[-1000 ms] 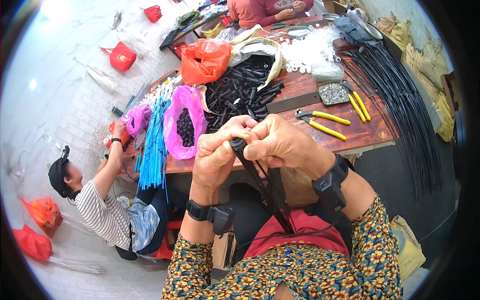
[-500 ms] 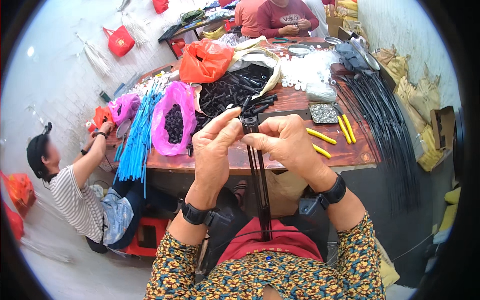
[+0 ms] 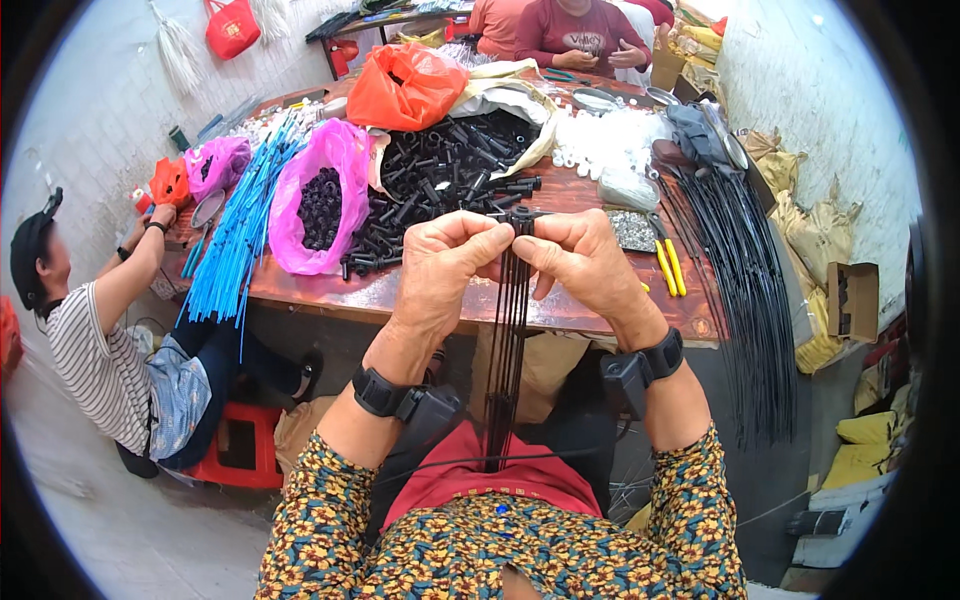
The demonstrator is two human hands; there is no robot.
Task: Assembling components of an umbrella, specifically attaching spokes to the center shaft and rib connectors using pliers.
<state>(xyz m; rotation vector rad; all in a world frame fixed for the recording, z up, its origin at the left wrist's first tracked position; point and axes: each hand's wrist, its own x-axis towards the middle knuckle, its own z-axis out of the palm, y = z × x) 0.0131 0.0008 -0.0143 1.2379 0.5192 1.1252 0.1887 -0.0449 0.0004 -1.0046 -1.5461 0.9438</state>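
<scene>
Both my hands are raised in front of the table edge, gripping the top of a black umbrella frame. Its round black hub (image 3: 520, 214) shows between my fingertips, and a bundle of thin black ribs (image 3: 508, 340) hangs from it toward my lap. My left hand (image 3: 440, 262) pinches it from the left, thumb and curled fingers at the hub. My right hand (image 3: 580, 262) pinches from the right, thumb across the rib tops. The fingers partly hide the joints. A long thin black rod (image 3: 480, 459) crosses low in front of my red apron (image 3: 450, 485).
Black plastic tubes (image 3: 450, 160) pile ahead, beside a pink bag (image 3: 357, 200). Blue rods (image 3: 245, 220) lie left, black rods (image 3: 735, 250) right. White caps (image 3: 610, 140), a tray of metal bits (image 3: 632, 230) and yellow-handled pliers (image 3: 672, 268) lie rightward. A co-worker (image 3: 110, 360) sits left.
My left fingers, formerly extended upward, have curled in around the hub. The ribs have drawn into a tighter bundle. The view has shifted slightly. Across the table, a person's hands have parted.
</scene>
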